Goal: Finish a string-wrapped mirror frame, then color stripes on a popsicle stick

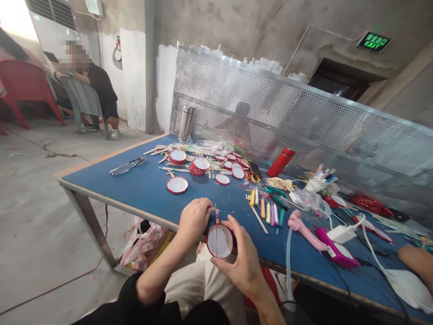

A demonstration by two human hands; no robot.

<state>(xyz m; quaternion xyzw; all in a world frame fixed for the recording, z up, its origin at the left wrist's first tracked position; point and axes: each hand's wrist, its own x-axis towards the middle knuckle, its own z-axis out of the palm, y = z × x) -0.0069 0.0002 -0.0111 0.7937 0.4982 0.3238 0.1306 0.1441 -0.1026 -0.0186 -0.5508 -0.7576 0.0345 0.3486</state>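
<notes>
Over the front edge of the table, my right hand (241, 255) grips a small round drum (219, 241) by its red rim, thumb below and fingers at the upper right. The drum has a pale face with thin lines running down it. A short stick (217, 215) with coloured bands rises from its top. My left hand (198, 216) is closed in a pinch beside the stick's upper end; what lies between its fingertips is hidden. Similar drums (177, 184) stand farther back, some of them in stacks (199, 165).
Eyeglasses (126, 167) lie at left. Wooden sticks, a steel flask (186, 123) and a red bottle (281, 162) stand before a perforated metal screen (270, 108). At right are coloured sticks (268, 212), a pink glue gun (307, 232), cables and another person's arm (417, 262).
</notes>
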